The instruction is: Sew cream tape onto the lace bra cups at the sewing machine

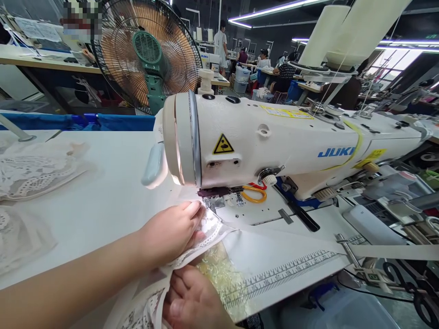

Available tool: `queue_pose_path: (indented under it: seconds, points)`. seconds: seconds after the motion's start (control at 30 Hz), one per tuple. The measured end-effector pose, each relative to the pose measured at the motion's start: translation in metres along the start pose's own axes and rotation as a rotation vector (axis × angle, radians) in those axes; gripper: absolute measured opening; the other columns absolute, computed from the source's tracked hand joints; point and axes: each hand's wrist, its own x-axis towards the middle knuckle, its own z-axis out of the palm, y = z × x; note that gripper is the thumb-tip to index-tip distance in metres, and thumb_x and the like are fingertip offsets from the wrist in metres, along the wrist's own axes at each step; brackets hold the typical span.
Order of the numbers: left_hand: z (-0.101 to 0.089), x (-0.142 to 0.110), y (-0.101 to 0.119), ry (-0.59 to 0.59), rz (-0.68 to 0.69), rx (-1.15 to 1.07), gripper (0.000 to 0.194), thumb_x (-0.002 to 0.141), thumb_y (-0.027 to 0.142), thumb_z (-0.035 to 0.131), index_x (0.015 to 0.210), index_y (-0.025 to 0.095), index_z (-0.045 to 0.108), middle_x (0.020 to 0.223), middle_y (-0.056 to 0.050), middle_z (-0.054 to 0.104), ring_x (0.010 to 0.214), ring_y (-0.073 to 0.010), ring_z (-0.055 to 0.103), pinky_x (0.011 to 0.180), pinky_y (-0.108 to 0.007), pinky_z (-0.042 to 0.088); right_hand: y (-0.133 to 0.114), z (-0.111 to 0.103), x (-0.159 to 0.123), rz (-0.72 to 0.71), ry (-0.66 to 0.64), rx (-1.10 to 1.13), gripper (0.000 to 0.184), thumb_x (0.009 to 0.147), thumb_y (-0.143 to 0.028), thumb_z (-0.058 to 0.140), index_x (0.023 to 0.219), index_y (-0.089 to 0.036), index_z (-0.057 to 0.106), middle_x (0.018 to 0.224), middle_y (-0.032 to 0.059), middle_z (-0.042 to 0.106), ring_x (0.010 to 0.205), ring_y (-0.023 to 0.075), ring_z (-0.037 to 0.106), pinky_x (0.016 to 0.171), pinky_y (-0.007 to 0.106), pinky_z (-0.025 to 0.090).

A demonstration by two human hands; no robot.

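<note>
My left hand [171,230] lies on a strip of white lace fabric [211,230], fingers pressed together, pushing it up to the presser foot [214,201] of a white JUKI sewing machine [274,141]. At the bottom edge my right hand [192,299] grips the same lace fabric from below, thumb on top. The fabric runs from the needle area down between both hands and off the table's front edge.
Lace pieces [30,171] lie piled at the left of the white table [103,201]. Orange-handled scissors [254,194] sit behind the needle. A ruler strip [284,272] runs along the table's front. A fan [147,52] stands behind; other people work at far tables.
</note>
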Motion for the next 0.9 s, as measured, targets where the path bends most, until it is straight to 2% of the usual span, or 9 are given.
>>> queue_pose_path:
  seconds: [0.13, 0.23, 0.37, 0.47, 0.63, 0.7, 0.8, 0.87, 0.9]
  points:
    - [-0.002, 0.004, 0.000, -0.118, -0.072, 0.022, 0.037, 0.092, 0.031, 0.042, 0.097, 0.008, 0.070, 0.102, -0.018, 0.061, 0.089, -0.0279, 0.061, 0.075, -0.036, 0.054, 0.001, -0.003, 0.001, 0.006, -0.018, 0.002, 0.049, 0.049, -0.017, 0.080, 0.096, -0.020, 0.067, 0.104, 0.0089, 0.070, 0.109, 0.0300, 0.060, 0.094, 0.042, 0.045]
    - [-0.001, 0.006, -0.004, -0.090, -0.100, 0.009, 0.035, 0.091, 0.031, 0.044, 0.098, 0.009, 0.070, 0.103, -0.018, 0.061, 0.089, -0.0287, 0.061, 0.075, -0.036, 0.054, 0.001, -0.006, 0.002, -0.004, -0.028, -0.047, 0.055, 0.050, -0.017, 0.079, 0.104, -0.019, 0.066, 0.108, 0.0095, 0.069, 0.112, 0.0300, 0.060, 0.099, 0.043, 0.042]
    - [0.004, 0.007, -0.011, -0.055, -0.066, 0.056, 0.035, 0.091, 0.034, 0.042, 0.096, 0.014, 0.070, 0.104, -0.017, 0.063, 0.091, -0.0282, 0.061, 0.076, -0.035, 0.053, -0.007, -0.004, 0.000, 0.042, -0.076, -0.082, 0.061, 0.050, -0.019, 0.079, 0.109, -0.019, 0.065, 0.109, 0.0093, 0.069, 0.115, 0.0319, 0.057, 0.097, 0.045, 0.043]
    - [0.005, 0.007, -0.019, -0.041, -0.036, 0.069, 0.038, 0.090, 0.036, 0.041, 0.108, 0.013, 0.066, 0.106, -0.017, 0.064, 0.095, -0.0283, 0.061, 0.075, -0.033, 0.054, -0.013, 0.001, -0.002, 0.080, -0.105, -0.051, 0.067, 0.049, -0.019, 0.079, 0.114, -0.018, 0.064, 0.102, 0.0086, 0.071, 0.114, 0.0329, 0.058, 0.094, 0.046, 0.044]
    - [0.003, 0.005, -0.039, -0.087, 0.063, 0.063, 0.048, 0.090, 0.034, 0.046, 0.129, 0.006, 0.053, 0.120, -0.020, 0.060, 0.108, -0.0308, 0.056, 0.089, -0.038, 0.050, 0.014, -0.009, 0.006, -0.024, -0.049, 0.040, 0.069, 0.047, -0.026, 0.084, 0.112, -0.017, 0.066, 0.112, 0.0122, 0.069, 0.116, 0.0322, 0.058, 0.102, 0.047, 0.038]
    - [0.001, 0.002, -0.043, -0.074, 0.106, 0.032, 0.044, 0.089, 0.028, 0.047, 0.129, 0.011, 0.054, 0.119, -0.017, 0.060, 0.104, -0.0296, 0.057, 0.087, -0.038, 0.050, 0.026, -0.020, 0.006, -0.050, -0.041, 0.053, 0.072, 0.044, -0.029, 0.086, 0.113, -0.018, 0.065, 0.119, 0.0126, 0.066, 0.116, 0.0310, 0.058, 0.102, 0.047, 0.038]
    - [0.000, -0.006, -0.035, 0.001, 0.142, -0.029, 0.035, 0.089, 0.018, 0.045, 0.120, 0.024, 0.061, 0.114, -0.012, 0.062, 0.096, -0.0276, 0.059, 0.081, -0.041, 0.050, 0.015, -0.033, -0.010, 0.014, -0.136, -0.170, 0.069, 0.054, -0.039, 0.084, 0.116, -0.020, 0.063, 0.121, 0.0117, 0.065, 0.111, 0.0284, 0.062, 0.095, 0.046, 0.044]
    - [0.001, -0.014, -0.020, 0.051, 0.175, -0.090, 0.029, 0.087, 0.015, 0.047, 0.104, 0.025, 0.068, 0.114, -0.009, 0.064, 0.098, -0.0260, 0.059, 0.090, -0.043, 0.047, -0.016, -0.037, -0.025, 0.025, -0.175, -0.540, 0.048, 0.073, -0.043, 0.073, 0.115, -0.023, 0.063, 0.113, 0.0096, 0.069, 0.104, 0.0242, 0.065, 0.089, 0.041, 0.048]
    - [0.002, -0.019, -0.011, 0.068, 0.191, -0.136, 0.025, 0.085, 0.014, 0.049, 0.097, 0.024, 0.069, 0.113, -0.008, 0.065, 0.099, -0.0246, 0.059, 0.096, -0.044, 0.043, -0.036, -0.037, -0.032, -0.018, -0.201, -0.830, 0.035, 0.083, -0.037, 0.064, 0.115, -0.024, 0.064, 0.104, 0.0092, 0.071, 0.095, 0.0216, 0.067, 0.084, 0.039, 0.050]
